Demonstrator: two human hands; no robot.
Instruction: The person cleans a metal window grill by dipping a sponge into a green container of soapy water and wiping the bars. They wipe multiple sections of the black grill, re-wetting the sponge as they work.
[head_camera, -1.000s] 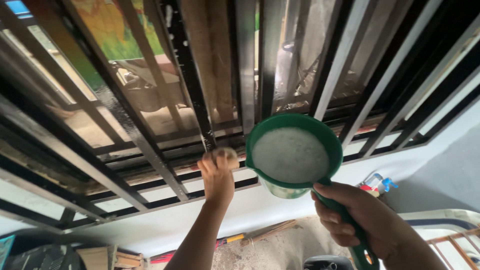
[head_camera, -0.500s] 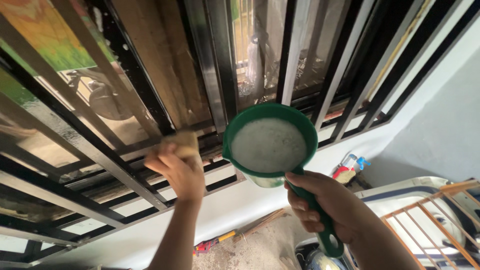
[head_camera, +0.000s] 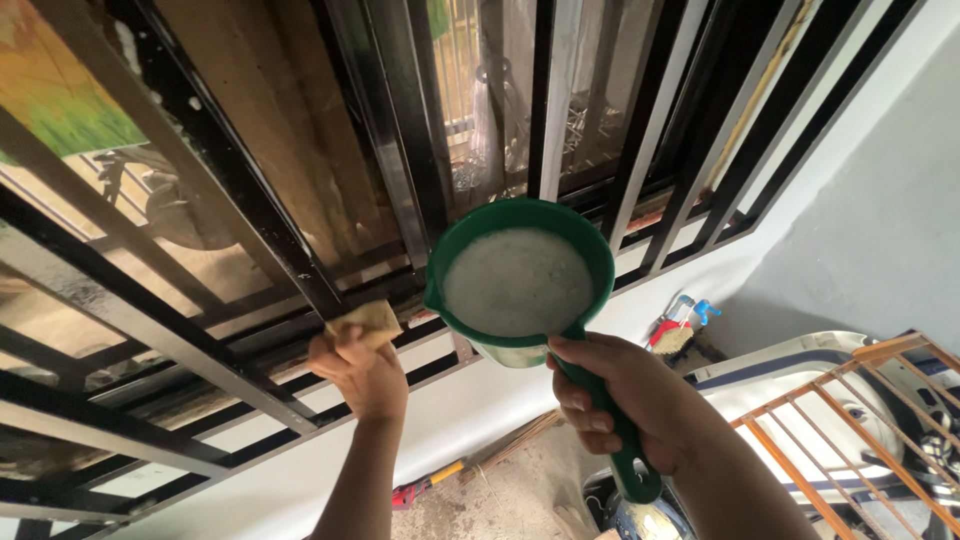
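My left hand (head_camera: 362, 372) grips a yellowish sponge (head_camera: 367, 320) and presses it against the lower rail of a black metal window grille (head_camera: 250, 225). Wet foam specks cling to the bars above the sponge. My right hand (head_camera: 622, 403) holds a green plastic dipper (head_camera: 519, 280) by its long handle, level, just right of the sponge. The dipper is filled with white soapy foam. Its rim sits close to the grille's lower bars.
Glass panes behind the bars show a yard outside. Below runs a white wall (head_camera: 480, 400) and a concrete floor with a red-handled tool (head_camera: 425, 487) and wooden sticks (head_camera: 510, 445). A spray bottle (head_camera: 680, 318) stands at the wall. An orange metal rack (head_camera: 860, 420) is at right.
My left hand with the sponge slid left along the lower rail, then a little back right. The dipper stayed held up as my view shifted right.
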